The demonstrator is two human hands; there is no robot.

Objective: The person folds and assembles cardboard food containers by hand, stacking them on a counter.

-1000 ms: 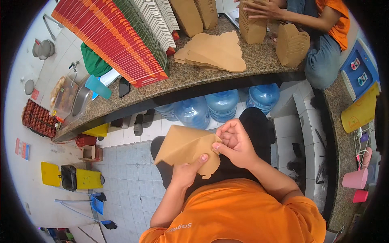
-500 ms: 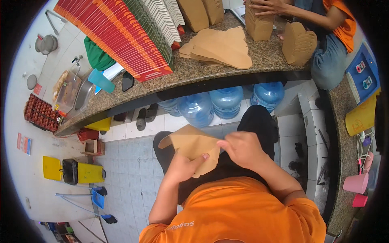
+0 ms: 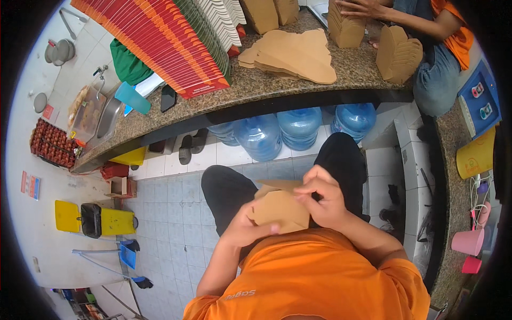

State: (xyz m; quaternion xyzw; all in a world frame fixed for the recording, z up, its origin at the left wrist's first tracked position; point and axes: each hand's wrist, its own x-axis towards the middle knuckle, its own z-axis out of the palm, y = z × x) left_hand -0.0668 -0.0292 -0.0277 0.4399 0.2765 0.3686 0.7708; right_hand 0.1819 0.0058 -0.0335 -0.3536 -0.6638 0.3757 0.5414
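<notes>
The person, in an orange shirt and dark trousers, sits looking down at a brown cardboard box blank (image 3: 280,209) held over the lap, just in front of the chest and well below the granite worktop (image 3: 298,80). The left hand (image 3: 244,228) grips the blank from its lower left edge, thumb lying across the near face and the fingers curled behind, clamped on the cardboard. The right hand (image 3: 322,197) rests on the upper right part of the same blank, its fingers (image 3: 308,188) bent together and pinching a folded flap at the top edge. The blank appears partly folded, with a flap standing up behind the near face, though exactly how the panels meet is hidden by the hands. On the worktop beyond lies a loose stack of flat brown cardboard blanks (image 3: 290,53), and to its left a long fanned row of red and orange flat cartons (image 3: 154,42) leans across the surface, with white and green ones beside it. Under the worktop stand several blue water bottles (image 3: 298,128) on the tiled floor (image 3: 176,213), with a pair of sandals (image 3: 191,146) near them. At the far right of the worktop another person's hand (image 3: 362,8) rests on an upright bundle of folded brown boxes (image 3: 345,26), with a second bundle (image 3: 397,53) just beside it. A sink (image 3: 109,114) sits at the left end of the worktop.
</notes>
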